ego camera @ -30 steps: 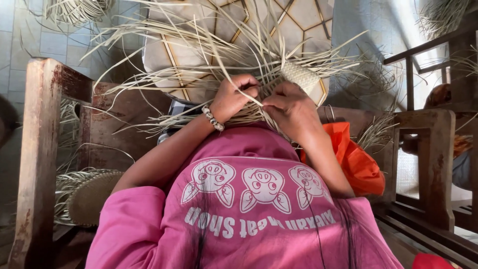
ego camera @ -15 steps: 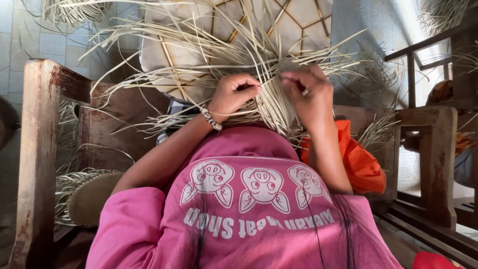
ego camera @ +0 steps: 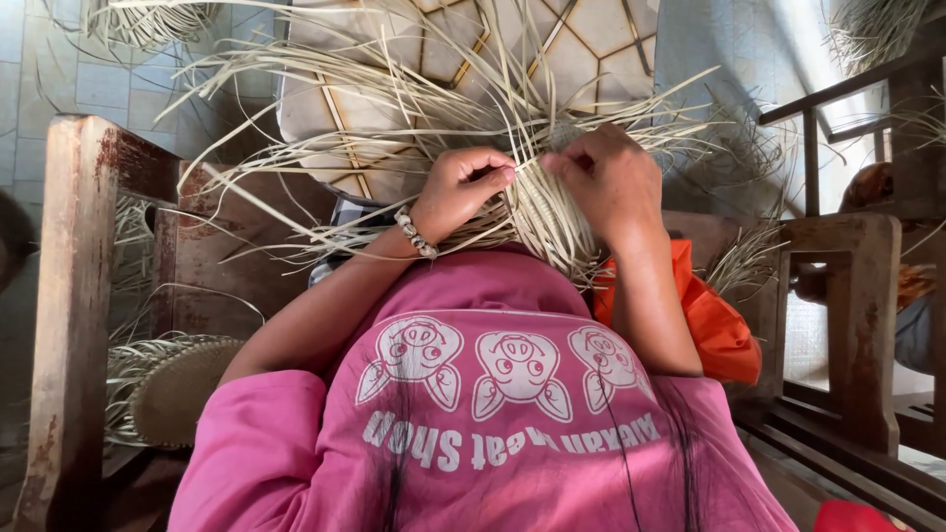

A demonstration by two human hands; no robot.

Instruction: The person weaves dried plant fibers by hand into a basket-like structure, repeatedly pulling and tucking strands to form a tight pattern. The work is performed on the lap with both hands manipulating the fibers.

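Hands meet over a half-woven piece at the middle of a wooden seat.

The left hand (ego camera: 463, 189) and right hand (ego camera: 606, 177) sit side by side, fingertips nearly touching, both on the pale, half-woven straw piece with long loose strands (ego camera: 537, 212), which lies just beyond the pink printed shirt (ego camera: 493, 394) in the foreground. A beaded bracelet (ego camera: 415, 232) rings the left wrist. Beyond the weaving lies a tiled floor patch of hexagons (ego camera: 581, 39). A worn wooden armrest (ego camera: 74, 296) runs along the left, with a round woven straw disc (ego camera: 177, 389) below and beside it. An orange plastic bag (ego camera: 714, 325) lies right of the right forearm, and a wooden chair frame (ego camera: 847, 325) stands farther right.
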